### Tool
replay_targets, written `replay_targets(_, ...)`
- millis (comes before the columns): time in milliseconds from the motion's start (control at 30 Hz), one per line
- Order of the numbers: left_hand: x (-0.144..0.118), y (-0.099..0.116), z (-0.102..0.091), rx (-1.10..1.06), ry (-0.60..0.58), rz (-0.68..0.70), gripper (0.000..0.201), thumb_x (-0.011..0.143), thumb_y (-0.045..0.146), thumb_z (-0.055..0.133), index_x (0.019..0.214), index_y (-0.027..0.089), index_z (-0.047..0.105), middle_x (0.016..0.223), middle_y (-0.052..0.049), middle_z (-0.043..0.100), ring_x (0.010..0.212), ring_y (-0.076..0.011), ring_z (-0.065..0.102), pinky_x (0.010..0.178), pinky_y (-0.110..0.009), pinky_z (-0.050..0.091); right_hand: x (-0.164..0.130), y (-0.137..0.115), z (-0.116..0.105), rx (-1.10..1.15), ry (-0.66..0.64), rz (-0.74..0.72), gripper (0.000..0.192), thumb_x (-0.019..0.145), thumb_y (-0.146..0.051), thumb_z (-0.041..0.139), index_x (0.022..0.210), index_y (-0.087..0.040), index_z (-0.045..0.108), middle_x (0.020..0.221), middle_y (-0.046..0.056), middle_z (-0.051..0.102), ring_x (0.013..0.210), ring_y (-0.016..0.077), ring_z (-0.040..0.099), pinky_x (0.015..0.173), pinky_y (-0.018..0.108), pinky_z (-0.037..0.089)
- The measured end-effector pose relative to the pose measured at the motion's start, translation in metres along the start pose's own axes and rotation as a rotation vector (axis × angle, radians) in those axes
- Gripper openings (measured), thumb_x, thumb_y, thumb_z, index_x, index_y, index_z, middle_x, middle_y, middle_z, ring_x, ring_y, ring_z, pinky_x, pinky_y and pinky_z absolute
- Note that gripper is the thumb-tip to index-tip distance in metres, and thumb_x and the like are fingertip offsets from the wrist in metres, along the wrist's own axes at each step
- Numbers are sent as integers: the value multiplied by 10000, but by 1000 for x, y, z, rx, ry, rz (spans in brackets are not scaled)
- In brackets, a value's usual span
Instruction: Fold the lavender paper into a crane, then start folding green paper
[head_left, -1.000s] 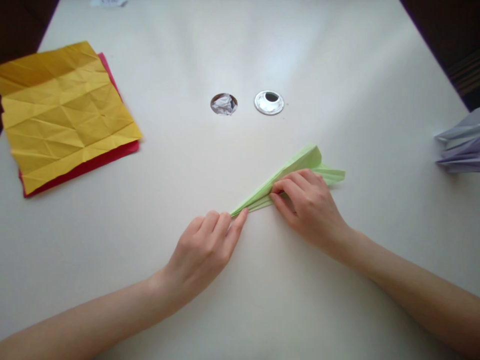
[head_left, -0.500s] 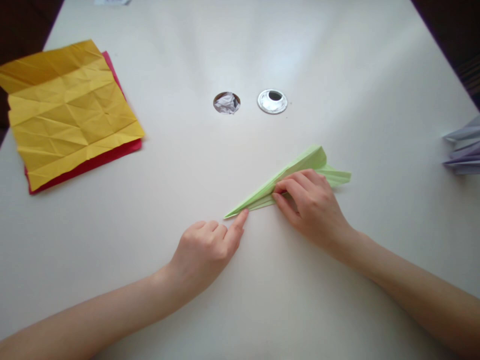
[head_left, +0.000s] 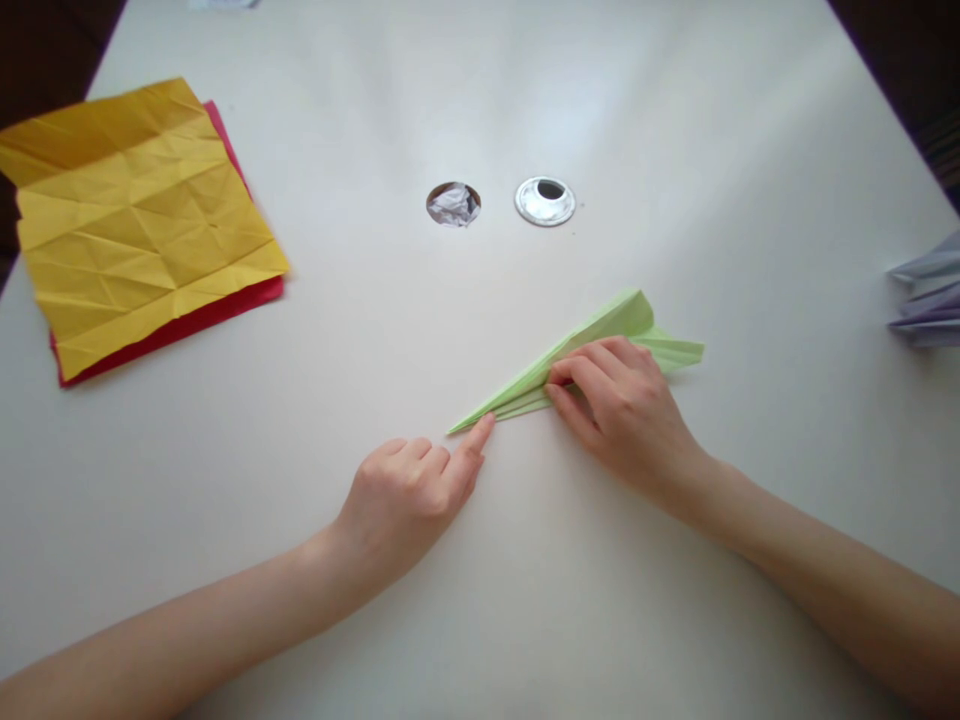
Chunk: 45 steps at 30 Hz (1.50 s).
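Observation:
A light green paper plane (head_left: 596, 332) lies slantwise on the white table, its narrow point toward the lower left and its wider folded wings toward the upper right. My right hand (head_left: 626, 405) pinches its lower fold near the middle, thumb and fingertips closed on the paper and covering part of it. Close to the narrow tip, my left hand (head_left: 412, 495) rests its stretched index fingertip on the lower edge of the plane. The other fingers of that hand are curled in, with nothing seen in them.
Creased yellow paper (head_left: 150, 215) lies over a red sheet (head_left: 262, 292) at the left. Beyond the plane, the table (head_left: 360, 330) has a round hole with crumpled paper (head_left: 454, 205) and a metal ring (head_left: 544, 203). Folded purplish paper (head_left: 934, 300) pokes in at the right edge.
My left index fingertip has shifted very slightly up and left along the plane's edge. The right hand keeps its pinch, and the plane has hardly moved.

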<state>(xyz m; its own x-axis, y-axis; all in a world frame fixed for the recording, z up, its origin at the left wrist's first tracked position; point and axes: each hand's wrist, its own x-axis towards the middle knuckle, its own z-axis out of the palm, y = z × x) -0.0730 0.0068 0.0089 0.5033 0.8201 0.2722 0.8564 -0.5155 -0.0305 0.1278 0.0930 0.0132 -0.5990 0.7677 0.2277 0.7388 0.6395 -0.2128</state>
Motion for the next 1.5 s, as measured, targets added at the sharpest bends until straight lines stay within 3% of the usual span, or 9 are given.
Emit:
replay_targets(733,-2,-3,-1,9,-8,18,312,829,208,511,1131,152,569,436,69,439,426,-88,437,458,-258,266,0,1,1,-27,0,-10,124,810,-187,475,700,-171,528,700,38,588,753,188,492,685,312,351)
replay_targets(1133,-2,0,-3,-154,-32,-97,274,839,191,476,1085,138,585,435,72,471,406,-85,443,446,-240,302,0,1,1,-45,4,-13,121,803,-185,491,695,-160,541,708,42,595,753,192,500,690,314,362)
replay_targets(1500,-4,3,-5,-60,-8,-50,280,823,168,501,1083,95,576,423,79,445,391,-86,435,437,-258,293,0,1,1,-35,6,-16,127,809,-193,485,698,-167,540,705,42,592,750,190,492,683,312,361)
